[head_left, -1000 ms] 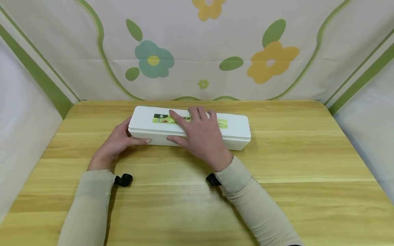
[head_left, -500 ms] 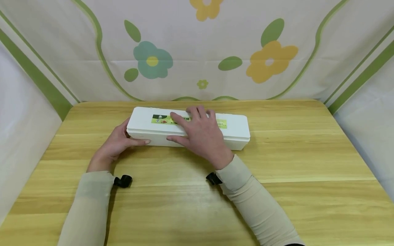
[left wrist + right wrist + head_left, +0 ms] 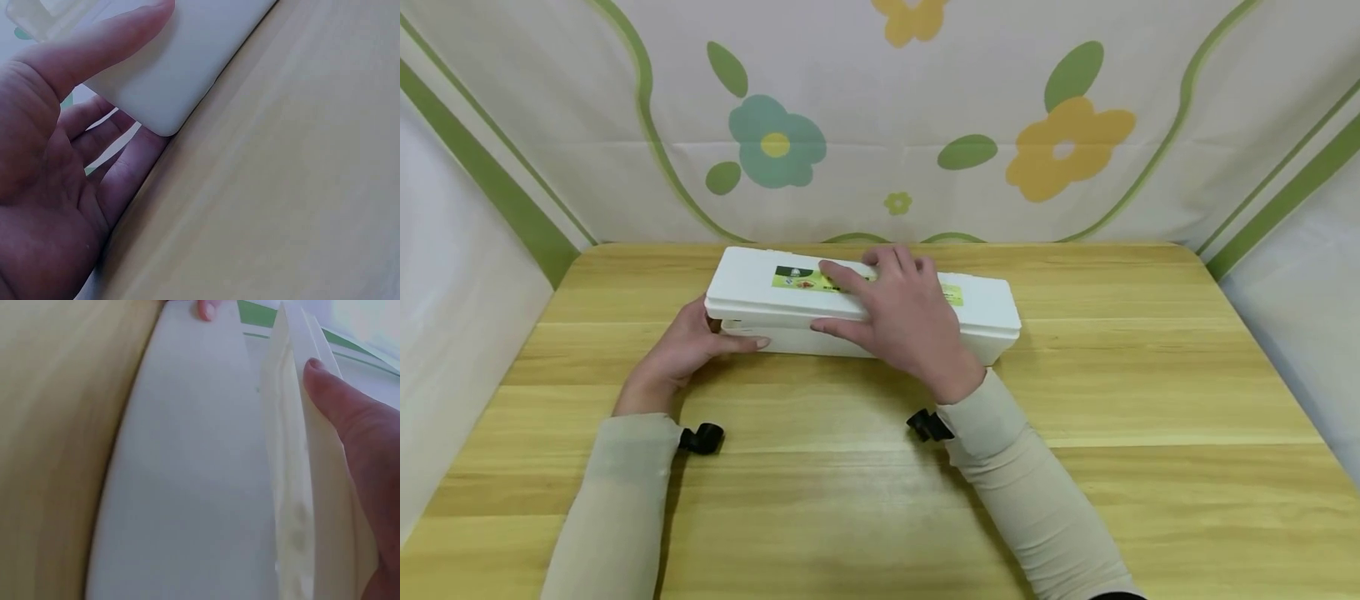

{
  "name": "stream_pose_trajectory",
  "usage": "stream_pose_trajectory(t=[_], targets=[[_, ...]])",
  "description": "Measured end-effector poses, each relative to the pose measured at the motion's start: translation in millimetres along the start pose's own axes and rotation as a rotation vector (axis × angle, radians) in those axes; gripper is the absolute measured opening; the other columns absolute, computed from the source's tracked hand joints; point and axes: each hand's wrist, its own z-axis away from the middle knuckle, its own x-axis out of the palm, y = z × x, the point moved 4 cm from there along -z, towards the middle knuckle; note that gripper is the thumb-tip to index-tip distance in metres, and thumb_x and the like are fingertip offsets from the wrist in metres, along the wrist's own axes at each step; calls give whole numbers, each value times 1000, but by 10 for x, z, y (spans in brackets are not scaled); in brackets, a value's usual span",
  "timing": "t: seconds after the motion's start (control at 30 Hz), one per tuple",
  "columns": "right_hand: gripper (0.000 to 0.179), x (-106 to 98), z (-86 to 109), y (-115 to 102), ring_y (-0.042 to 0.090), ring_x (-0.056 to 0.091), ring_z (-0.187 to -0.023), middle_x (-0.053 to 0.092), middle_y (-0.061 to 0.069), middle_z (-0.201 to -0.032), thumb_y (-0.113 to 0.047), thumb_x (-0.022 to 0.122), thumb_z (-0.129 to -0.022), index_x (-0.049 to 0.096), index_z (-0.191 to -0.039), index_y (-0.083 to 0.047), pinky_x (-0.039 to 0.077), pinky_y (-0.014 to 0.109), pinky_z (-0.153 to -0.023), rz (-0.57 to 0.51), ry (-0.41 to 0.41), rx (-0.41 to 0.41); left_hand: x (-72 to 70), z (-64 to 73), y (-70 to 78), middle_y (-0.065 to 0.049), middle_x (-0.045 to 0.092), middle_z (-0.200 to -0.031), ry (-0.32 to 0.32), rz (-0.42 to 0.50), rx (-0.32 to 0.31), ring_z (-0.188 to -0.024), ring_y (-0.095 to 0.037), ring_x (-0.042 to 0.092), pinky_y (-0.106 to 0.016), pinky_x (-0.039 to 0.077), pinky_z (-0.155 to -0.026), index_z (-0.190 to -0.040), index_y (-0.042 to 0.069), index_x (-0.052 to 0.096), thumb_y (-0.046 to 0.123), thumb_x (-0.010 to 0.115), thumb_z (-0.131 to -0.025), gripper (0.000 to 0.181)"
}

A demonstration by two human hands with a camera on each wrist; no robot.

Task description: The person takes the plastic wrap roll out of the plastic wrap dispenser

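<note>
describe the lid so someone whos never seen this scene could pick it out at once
Near the far edge of the table sits a long white box, with the left hand at its left end. The lid is the long white slab on top, gripped by the right hand and raised at its left end. Unlike the box's plain front, it bears a green label.

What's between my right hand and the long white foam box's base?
The white rectangular foam lid lies between them; your right hand grips it above the base, as the head view shows.
</note>
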Motion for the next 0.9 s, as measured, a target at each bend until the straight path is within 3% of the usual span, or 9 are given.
stream_pose_trajectory(t=[0.23, 0.47, 0.63, 0.73, 0.9], targets=[[68, -78, -13, 90, 31, 61, -120, 70, 12, -125, -77, 73, -88, 69, -142, -36, 47, 48, -89, -106, -27, 25, 34, 0, 16, 5, 62, -145, -12, -20, -17, -135, -15, 52, -26, 44, -108, -157, 21, 50, 17, 93, -86, 83], [69, -131, -9, 171, 31, 60, -120, 69, 11, -124, -71, 80, -85, 69, -143, -35, 46, 49, -88, -164, -42, 57, 88, -51, 61, 1, 52, -159, -45, -10, 7, -149, -21, 41, -53, 32, -125, -161, 28, 46, 15, 94, -84, 92], [70, -183, 3, 218, 29, 59, -115, 69, 8, -120, -69, 83, -83, 69, -142, -36, 43, 47, -86, -190, -54, 85, 130, -73, 77, 0, 50, -161, -56, 8, 20, -154, -23, 36, -59, 24, -129, -162, 28, 45, 14, 94, -84, 94], [73, -219, 9, 251, 30, 57, -114, 67, 9, -123, -69, 85, -82, 67, -145, -36, 41, 46, -87, -187, -54, 103, 162, -86, 80, -2, 49, -162, -63, 20, 22, -156, -24, 34, -58, 23, -130, -162, 27, 45, 14, 94, -84, 93], [87, -463, -22, 343, 33, 52, -114, 62, 14, -128, -72, 88, -76, 61, -151, -35, 37, 47, -86, -181, 86, 163, 112, -123, 96, -4, 49, -159, -60, -2, -3, -140, -22, 47, -30, 44, -113, -168, 34, 35, 16, 94, -85, 104]])
